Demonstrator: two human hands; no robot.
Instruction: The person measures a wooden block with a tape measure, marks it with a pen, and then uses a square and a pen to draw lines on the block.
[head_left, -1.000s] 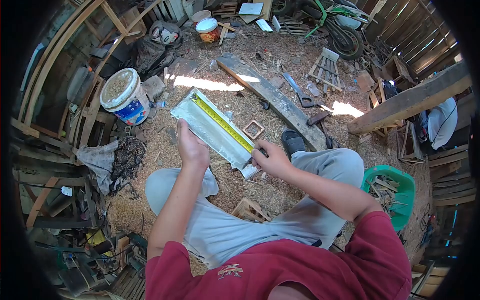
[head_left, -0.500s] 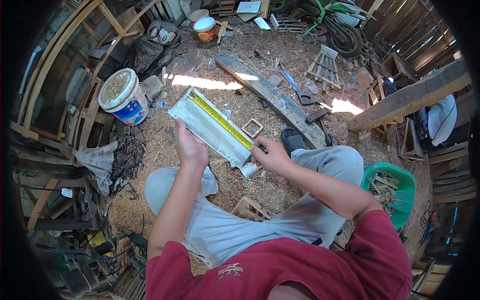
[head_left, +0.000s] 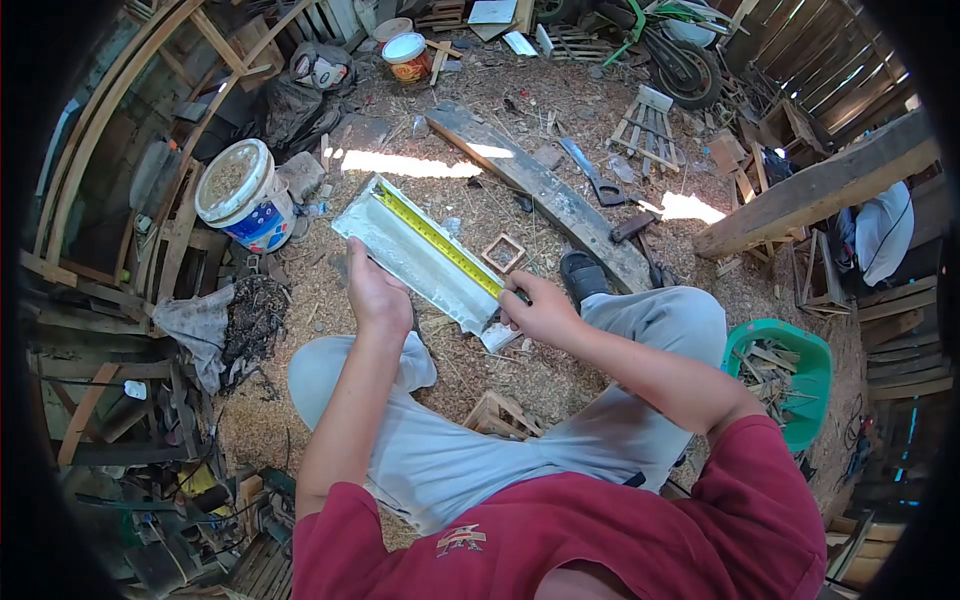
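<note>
A pale, whitish board (head_left: 400, 250) with rough edges lies tilted in front of me, above the floor. My left hand (head_left: 378, 295) holds its lower left edge, the thumb along the near side. A yellow tape measure (head_left: 440, 240) is stretched along the board's length, near its upper right edge. At the tape's lower right end, my right hand (head_left: 540, 308) has its fingers closed on the tape, with a small dark thing showing at the fingertips. Just right of the board, a small square wooden frame (head_left: 503, 253) rests on the floor.
A long plank (head_left: 545, 195) lies beyond the board, with a handsaw (head_left: 592, 172) and a hammer (head_left: 632, 227) near it. A white bucket (head_left: 237, 187) stands at the left, a green tub (head_left: 818, 370) of wood scraps at the right. A thick beam (head_left: 820, 200) juts in from the right.
The board, the tape and both hands have shifted very slightly left in view. The hold of both hands looks the same.
</note>
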